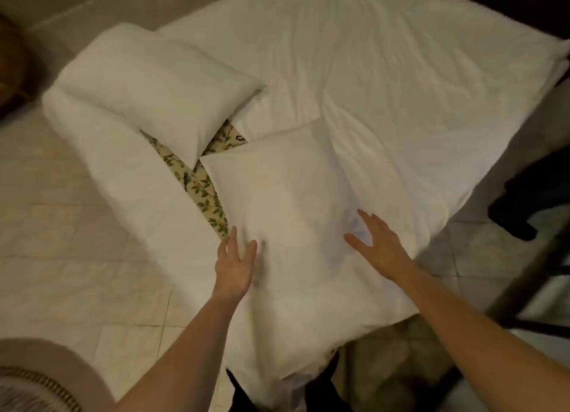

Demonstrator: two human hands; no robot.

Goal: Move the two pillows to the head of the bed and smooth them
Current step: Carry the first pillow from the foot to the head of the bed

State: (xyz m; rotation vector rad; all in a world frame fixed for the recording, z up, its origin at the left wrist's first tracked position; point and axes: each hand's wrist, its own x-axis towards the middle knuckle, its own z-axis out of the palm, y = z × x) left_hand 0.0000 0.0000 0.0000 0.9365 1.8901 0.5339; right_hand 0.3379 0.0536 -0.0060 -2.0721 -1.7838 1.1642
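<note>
Left hand: the left hand (236, 265) lies flat with fingers spread near the close left edge of the near pillow, gripping nothing; it is slightly blurred.
Right hand: the right hand (377, 245) is also flat and released, palm down on the pillow's right side.
Near pillow: the near pillow (287, 195) lies flat on the bed right in front of the person, under both palms.
Floral sheet: the floral sheet (203, 189) shows in the gap between the two pillows.
Far pillow: the far pillow (154, 87) sits beyond to the left, tilted, resting partly on a long white roll (129, 171).
White cover: the white cover (385, 72) is wrinkled across the rest of the bed.
Progress: the near pillow looks placed and mid-smoothing. The far one looks neither straightened nor smoothed. I cannot tell which end is the head.
</note>
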